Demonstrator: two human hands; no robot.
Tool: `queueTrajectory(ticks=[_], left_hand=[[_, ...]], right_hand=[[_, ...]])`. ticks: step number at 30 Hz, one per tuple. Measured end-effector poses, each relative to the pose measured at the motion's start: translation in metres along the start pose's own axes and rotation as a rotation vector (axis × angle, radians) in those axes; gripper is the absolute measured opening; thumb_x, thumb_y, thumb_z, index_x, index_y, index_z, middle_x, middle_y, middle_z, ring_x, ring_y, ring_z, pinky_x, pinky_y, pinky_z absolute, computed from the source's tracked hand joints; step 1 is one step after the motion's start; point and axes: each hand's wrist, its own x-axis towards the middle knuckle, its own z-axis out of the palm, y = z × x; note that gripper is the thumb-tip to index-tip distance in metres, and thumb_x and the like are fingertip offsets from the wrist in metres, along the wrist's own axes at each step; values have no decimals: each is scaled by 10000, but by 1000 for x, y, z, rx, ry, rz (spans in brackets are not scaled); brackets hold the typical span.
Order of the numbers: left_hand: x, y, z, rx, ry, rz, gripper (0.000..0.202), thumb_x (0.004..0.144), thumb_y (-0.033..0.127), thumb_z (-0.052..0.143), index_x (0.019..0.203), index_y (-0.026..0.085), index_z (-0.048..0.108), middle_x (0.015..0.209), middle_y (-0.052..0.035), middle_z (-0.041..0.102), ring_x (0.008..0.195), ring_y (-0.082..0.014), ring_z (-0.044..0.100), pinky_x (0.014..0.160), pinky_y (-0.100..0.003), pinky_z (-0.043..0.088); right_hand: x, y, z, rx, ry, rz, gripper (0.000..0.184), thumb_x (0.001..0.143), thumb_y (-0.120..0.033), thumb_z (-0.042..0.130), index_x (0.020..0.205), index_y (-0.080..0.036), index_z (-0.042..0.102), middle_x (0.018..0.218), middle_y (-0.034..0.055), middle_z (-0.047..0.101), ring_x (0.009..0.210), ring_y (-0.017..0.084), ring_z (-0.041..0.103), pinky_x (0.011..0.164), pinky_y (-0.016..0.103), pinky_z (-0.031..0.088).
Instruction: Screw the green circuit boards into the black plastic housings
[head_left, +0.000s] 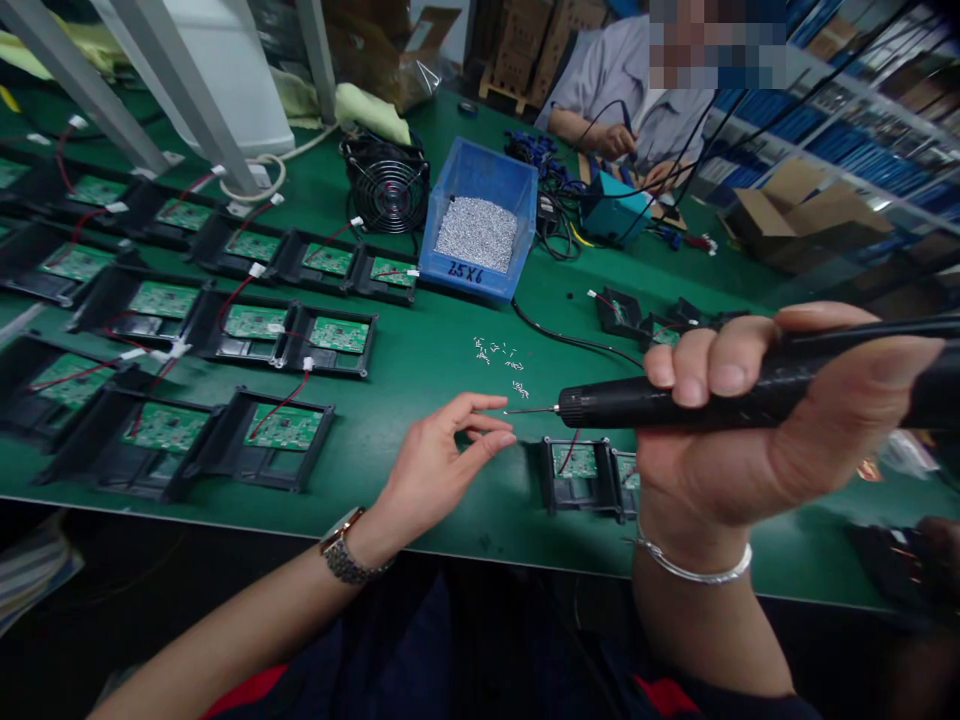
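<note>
My right hand [720, 430] is wrapped round a black electric screwdriver [615, 402], which lies level with its thin bit pointing left. A tiny screw seems to sit at the bit's tip. Close to that tip is my left hand [435, 460], its thumb and index finger apart and nothing visible between them. Loose small screws [499, 352] are scattered on the green table [450, 500] just beyond the fingers. Below the screwdriver stand black housings [577, 475] with green circuit boards, partly hidden by my right hand.
Rows of black housings with circuit boards [285, 425] and red wires fill the left side. A blue bin [480, 235] of screws stands beyond, beside a black fan [386, 185]. Across the table a co-worker [622, 90] handles a tool near a teal box [615, 210]. A cable [570, 335] crosses the table.
</note>
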Motion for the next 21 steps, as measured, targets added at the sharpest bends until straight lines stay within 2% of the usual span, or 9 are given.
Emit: queueTrajectory(ticks=[4,6,10,15,21], left_hand=[[-2,-6,-2,-19,55,71,119,1027,372,774,1062,270,824,1017,1,876,955,-188,786,834,-322,544],[-4,-10,-4,5,74,100,96,1021,333,773,983,268,832,978,4,865,932,-188,769,825,-325,538],[-6,-12,-10,69,122,171,66,1013,304,796,979,298,853,930,30,847,891,-186,718,768,-322,503],[-6,-5,-18,229,106,357,72,1046,287,795,990,295,840,956,53,860,934,-186,711,891,-364,492],[-6,-2,-24,324,86,441,59,1056,280,788,1035,283,843,975,41,860,951,-196,686,880,-369,506]], right_hand=[[-6,-1,4,38,0,63,363,802,-550,932,869,-250,739,543,-101,537,426,87,429,439,288,445],[-7,-1,4,49,6,84,392,759,-565,958,861,-255,739,533,-103,534,415,90,416,425,293,435],[-10,-3,3,59,-1,67,366,804,-536,938,866,-240,733,529,-103,532,402,85,408,399,278,395],[-15,-8,4,45,-36,92,291,872,-497,894,905,-242,756,569,-97,513,432,82,431,426,279,410],[-15,-10,4,24,-56,101,302,864,-527,902,904,-261,765,571,-97,513,432,82,429,406,284,414]])
